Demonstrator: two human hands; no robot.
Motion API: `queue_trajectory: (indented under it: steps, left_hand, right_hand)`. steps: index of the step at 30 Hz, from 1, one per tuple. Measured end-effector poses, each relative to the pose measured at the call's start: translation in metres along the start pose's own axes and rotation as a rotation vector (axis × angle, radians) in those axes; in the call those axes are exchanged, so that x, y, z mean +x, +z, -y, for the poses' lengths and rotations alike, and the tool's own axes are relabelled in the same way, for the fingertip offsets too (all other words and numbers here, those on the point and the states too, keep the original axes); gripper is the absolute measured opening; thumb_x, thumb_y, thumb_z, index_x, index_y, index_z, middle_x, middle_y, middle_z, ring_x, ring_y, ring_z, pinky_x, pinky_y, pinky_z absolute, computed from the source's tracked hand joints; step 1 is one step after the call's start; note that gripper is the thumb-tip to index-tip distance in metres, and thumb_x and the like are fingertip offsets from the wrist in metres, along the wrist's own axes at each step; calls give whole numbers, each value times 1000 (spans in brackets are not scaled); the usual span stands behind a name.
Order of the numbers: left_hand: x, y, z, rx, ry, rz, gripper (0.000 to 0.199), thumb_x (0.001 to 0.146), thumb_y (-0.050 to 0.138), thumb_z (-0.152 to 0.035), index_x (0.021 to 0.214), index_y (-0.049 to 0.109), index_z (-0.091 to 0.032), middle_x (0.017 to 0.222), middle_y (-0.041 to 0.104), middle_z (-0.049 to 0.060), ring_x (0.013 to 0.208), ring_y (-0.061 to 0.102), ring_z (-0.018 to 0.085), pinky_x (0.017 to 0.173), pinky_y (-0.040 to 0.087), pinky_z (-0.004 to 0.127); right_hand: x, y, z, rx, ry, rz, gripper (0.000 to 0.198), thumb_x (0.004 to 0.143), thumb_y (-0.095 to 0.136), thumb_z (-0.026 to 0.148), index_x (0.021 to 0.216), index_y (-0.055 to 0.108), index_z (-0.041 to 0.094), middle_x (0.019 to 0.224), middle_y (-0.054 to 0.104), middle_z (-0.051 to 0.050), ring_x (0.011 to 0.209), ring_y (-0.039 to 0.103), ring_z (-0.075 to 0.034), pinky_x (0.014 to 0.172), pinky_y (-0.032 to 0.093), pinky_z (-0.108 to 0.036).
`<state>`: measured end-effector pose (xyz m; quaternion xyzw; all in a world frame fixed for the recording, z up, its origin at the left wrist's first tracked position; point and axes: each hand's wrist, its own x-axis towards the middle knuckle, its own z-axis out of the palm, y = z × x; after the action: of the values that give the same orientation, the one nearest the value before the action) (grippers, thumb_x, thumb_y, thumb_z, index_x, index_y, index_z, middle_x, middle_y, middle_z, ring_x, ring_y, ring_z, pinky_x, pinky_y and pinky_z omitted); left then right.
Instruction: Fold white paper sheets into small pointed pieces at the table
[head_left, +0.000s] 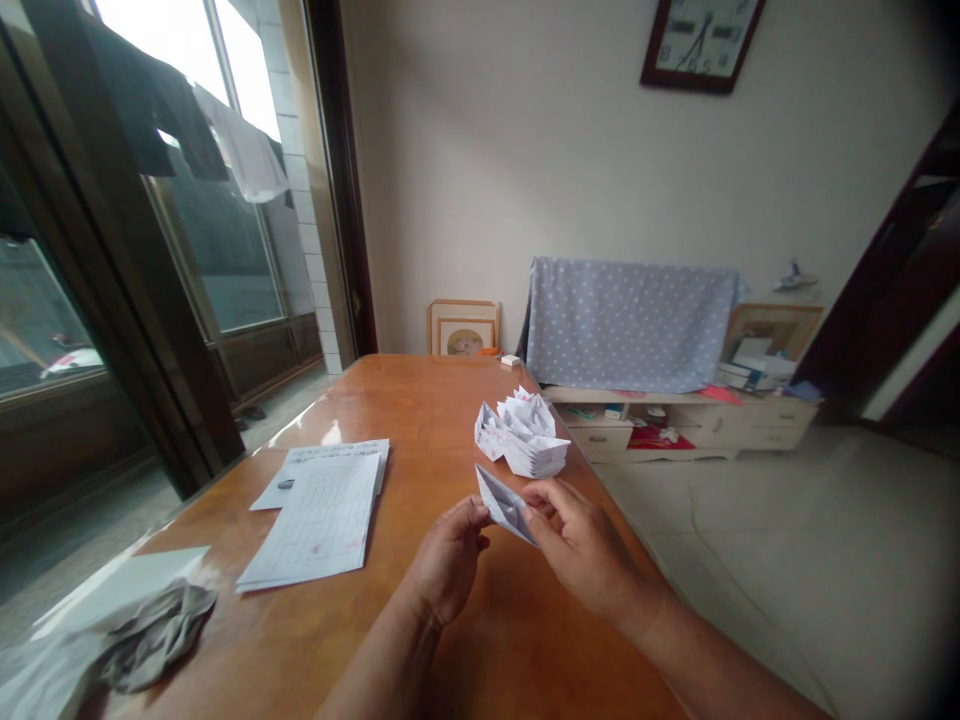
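Between my two hands is a folded paper boat (504, 503), white and pointed at its ends, held above the wooden table (420, 410). My left hand (454, 555) pinches its left side between thumb and fingers. On the other side, my right hand (581, 545) grips the boat's right end with the thumb in front; that end is partly hidden by the fingers. Just beyond the hands, several similar folded paper boats (521, 435) sit nested together near the table's right edge.
Left on the table lie a stack of written sheets (315, 530), a pale sheet (124, 590) and a crumpled grey cloth (157, 630). A small white box (511, 360) stands at the far edge. Past the table, a low cabinet (705, 430) carries something under a dotted cloth (630, 320).
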<state>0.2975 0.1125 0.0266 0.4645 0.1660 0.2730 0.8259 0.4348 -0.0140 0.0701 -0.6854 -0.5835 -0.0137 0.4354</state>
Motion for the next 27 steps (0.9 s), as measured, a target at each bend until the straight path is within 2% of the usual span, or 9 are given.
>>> queue_trajectory:
  steps: [3, 7, 12, 22, 27]
  left_hand:
    - [1, -1, 1, 28, 59, -19, 13, 83, 58, -28, 87, 69, -22, 95, 66, 2, 90, 50, 20, 82, 31, 33]
    - [0, -1, 2, 89, 117, -19, 13, 83, 61, -29, 87, 71, -21, 92, 65, 1, 88, 49, 19, 82, 32, 32]
    - [-2, 1, -1, 117, 121, -18, 12, 82, 64, -31, 85, 71, -22, 94, 67, 2, 90, 50, 20, 84, 32, 32]
    - [-5, 4, 0, 84, 42, -6, 18, 83, 68, -40, 88, 68, -23, 101, 67, 2, 95, 52, 21, 85, 30, 32]
    - [-5, 5, 2, 33, 33, 5, 16, 83, 67, -38, 88, 65, -23, 100, 64, 1, 95, 50, 21, 84, 30, 32]
  right_hand:
    - [-2, 0, 1, -153, -84, -85, 12, 91, 59, 22, 101, 66, 21, 99, 67, -7, 93, 62, -22, 80, 46, -32]
    - [-2, -2, 5, -265, -164, -61, 10, 90, 62, 20, 98, 68, 23, 93, 66, -5, 90, 62, -22, 81, 46, -32]
    - [-3, -4, 10, -357, -209, -51, 9, 91, 61, 18, 92, 69, 22, 88, 65, -5, 85, 61, -20, 76, 43, -31]
    - [-5, 1, 10, -379, -285, -79, 19, 94, 52, 12, 83, 65, 20, 81, 63, -5, 83, 57, -20, 75, 40, -32]
    - [-7, 5, 8, -368, -270, -110, 19, 94, 52, 12, 82, 64, 20, 80, 63, -5, 82, 57, -20, 76, 40, -32]
